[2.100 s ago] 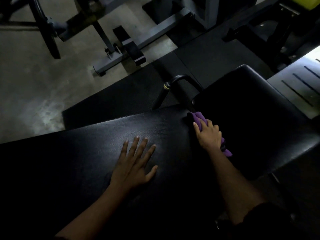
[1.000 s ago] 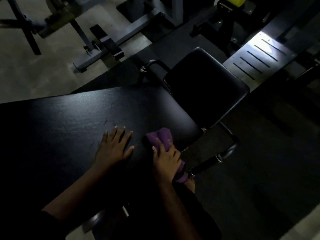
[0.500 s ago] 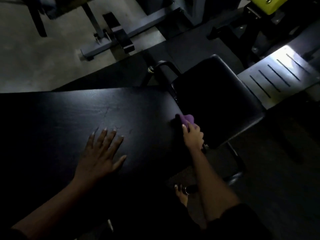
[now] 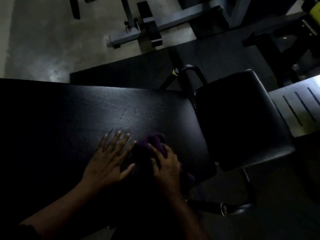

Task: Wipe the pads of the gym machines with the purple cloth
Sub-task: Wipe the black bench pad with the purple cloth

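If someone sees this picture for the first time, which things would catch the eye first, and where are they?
First, the two hands low in the middle: the left hand lies flat with spread fingers on the long black pad, and the right hand presses the purple cloth beside it. Next, the pale slotted metal plate at the right edge, bright in the dim room.

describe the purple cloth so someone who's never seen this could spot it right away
Start at the long black bench pad filling the middle of the view. Near its right end, the right hand presses on the purple cloth, beside the flat left hand. It is the only purple, crumpled thing there.
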